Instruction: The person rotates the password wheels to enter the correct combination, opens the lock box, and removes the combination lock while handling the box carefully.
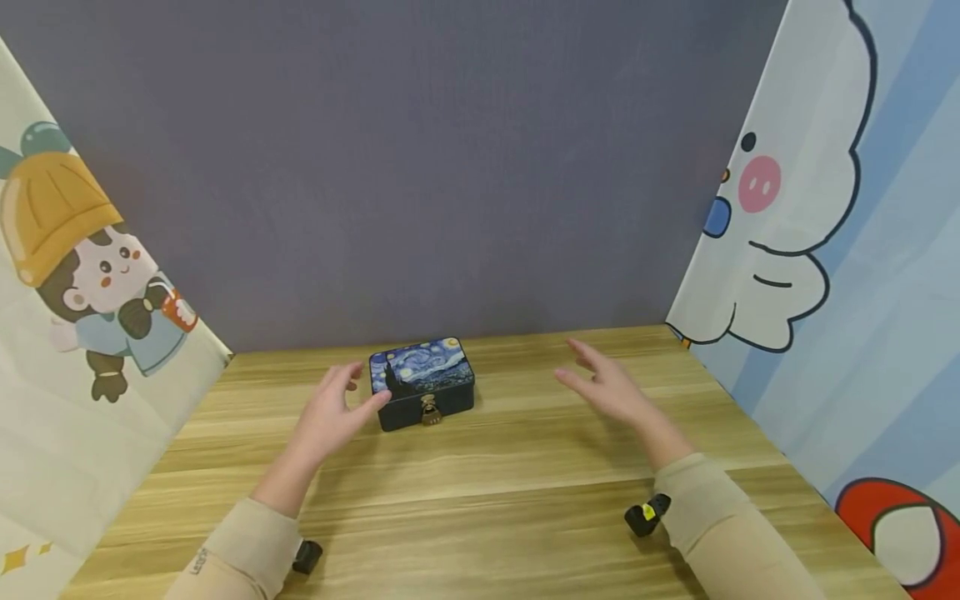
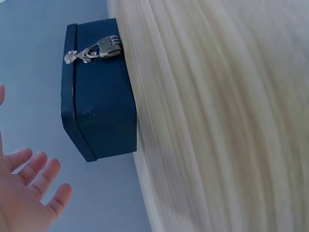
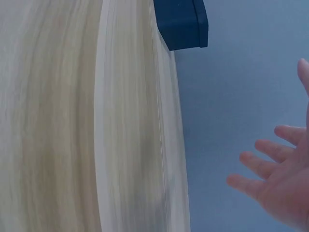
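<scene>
A dark blue hinged box (image 1: pixel 423 379) with a swirling night-sky painting on its lid sits near the back of the wooden table. Its lid is down, and a small combination padlock (image 2: pixel 110 47) hangs from the front clasp. My left hand (image 1: pixel 333 412) hovers by the box's left side, fingers spread and thumb overlapping the front left corner in the head view. Well to the right of the box, my right hand (image 1: pixel 607 387) is held above the table with fingers extended and nothing in it. In the right wrist view only one end of the box shows.
The wooden table (image 1: pixel 465 517) meets a grey panel (image 1: pixel 450 167) behind the box. Printed cartoon sheets flank it, one on the left (image 1: pixel 67 417) and one on the right (image 1: pixel 900 350). Each cuff carries a small black camera mount.
</scene>
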### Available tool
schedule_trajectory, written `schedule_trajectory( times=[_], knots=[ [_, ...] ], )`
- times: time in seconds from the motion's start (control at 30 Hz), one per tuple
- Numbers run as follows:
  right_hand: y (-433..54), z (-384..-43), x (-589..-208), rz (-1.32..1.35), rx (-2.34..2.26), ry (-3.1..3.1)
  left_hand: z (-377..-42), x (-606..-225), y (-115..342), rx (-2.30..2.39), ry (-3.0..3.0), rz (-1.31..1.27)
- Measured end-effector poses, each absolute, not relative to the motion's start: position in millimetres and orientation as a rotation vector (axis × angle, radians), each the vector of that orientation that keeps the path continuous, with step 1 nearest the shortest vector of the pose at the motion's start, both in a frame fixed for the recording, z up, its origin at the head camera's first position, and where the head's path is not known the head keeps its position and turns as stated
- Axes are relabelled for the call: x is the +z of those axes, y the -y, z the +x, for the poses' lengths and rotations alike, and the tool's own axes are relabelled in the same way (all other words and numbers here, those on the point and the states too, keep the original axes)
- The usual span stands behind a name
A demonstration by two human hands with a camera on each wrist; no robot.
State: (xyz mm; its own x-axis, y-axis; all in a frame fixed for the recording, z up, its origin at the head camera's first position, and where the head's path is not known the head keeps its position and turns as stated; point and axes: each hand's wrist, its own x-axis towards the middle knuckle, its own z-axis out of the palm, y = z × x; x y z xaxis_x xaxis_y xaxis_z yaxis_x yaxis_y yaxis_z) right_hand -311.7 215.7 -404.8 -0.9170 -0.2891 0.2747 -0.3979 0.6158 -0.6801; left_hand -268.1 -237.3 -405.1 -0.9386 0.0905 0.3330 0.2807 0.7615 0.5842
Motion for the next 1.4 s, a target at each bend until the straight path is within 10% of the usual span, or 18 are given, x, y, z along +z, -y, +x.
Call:
schedule_trajectory(
  times=[1.4],
  knots=[
    [-152, -312, -419, 0.554, 1.493, 2.680, -260, -419, 215, -1.156, 2.571, -0.209]
  ],
)
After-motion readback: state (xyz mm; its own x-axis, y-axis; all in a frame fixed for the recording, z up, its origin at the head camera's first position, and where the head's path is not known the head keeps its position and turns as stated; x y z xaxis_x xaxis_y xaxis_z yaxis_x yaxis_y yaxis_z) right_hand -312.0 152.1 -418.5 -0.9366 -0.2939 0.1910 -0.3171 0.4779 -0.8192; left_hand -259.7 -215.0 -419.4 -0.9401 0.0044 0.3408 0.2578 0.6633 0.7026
